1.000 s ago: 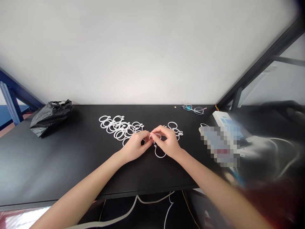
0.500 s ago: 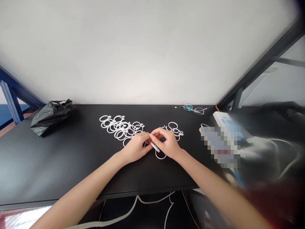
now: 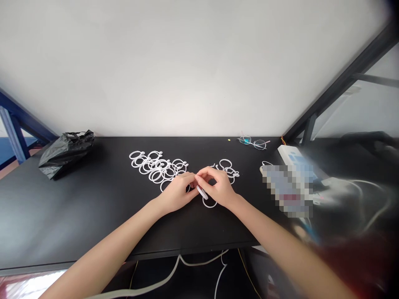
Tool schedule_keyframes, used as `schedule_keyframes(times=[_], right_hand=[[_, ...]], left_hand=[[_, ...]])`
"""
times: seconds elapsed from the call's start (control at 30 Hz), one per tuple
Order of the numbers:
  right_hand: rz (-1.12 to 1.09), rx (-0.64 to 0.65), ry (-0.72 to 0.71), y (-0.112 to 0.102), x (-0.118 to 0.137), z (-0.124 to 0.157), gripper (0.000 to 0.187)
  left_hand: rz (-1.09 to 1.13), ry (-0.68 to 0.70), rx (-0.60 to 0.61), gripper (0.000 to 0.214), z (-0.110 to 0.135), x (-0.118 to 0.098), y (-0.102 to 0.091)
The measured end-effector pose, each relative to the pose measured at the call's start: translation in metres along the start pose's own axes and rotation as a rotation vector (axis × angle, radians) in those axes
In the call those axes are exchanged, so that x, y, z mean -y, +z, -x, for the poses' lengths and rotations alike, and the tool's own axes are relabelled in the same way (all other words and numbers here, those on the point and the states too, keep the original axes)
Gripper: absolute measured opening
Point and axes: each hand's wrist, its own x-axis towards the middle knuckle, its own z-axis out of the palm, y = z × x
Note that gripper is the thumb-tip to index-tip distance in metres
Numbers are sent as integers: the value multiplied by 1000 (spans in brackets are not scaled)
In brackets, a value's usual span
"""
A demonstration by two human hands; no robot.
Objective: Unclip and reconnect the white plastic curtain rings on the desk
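Head view: two bare hands meet over a black table (image 3: pixel 112 216). The left hand (image 3: pixel 180 192) and right hand (image 3: pixel 220 187) pinch one white ring (image 3: pixel 202 192) between their fingertips, tilted nearly edge-on. A heap of white rings (image 3: pixel 161 164) lies beyond the left hand; a smaller cluster (image 3: pixel 230 170) sits just beyond the right.

Upper limbs: one matched pair, uncovered. The left hand (image 3: pixel 178 193) and right hand (image 3: pixel 220 187) are bare, with slender fingers (image 3: pixel 207 170). The left forearm (image 3: pixel 115 238) and right forearm (image 3: pixel 274 232) are bare, smooth-surfaced and slim, tapering to narrow wrists. Forearm outline: soft and blurred toward the lower right corner. Fingernail detail: too small to resolve.
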Motion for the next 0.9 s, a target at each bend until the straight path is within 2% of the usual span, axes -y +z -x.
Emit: schedule_keyframes(times=[0.27, 0.4, 0.6, 0.73, 0.9], right_hand=[[-3, -11, -6, 0, 1, 0, 8], [25, -52, -3, 0, 2, 0, 10], [64, -132, -28, -1, 2, -2, 9], [33, -114, -20, 0, 1, -1, 7], [8, -47, -12, -1, 1, 0, 18]], left_hand=[[-13, 3, -11, 14, 0, 0, 0], [7, -8, -57, 17, 0, -1, -1], [197, -130, -142, 15, -2, -1, -7], [318, -179, -199, 18, -3, 4, -8], [388, -207, -223, 22, -4, 5, -7]])
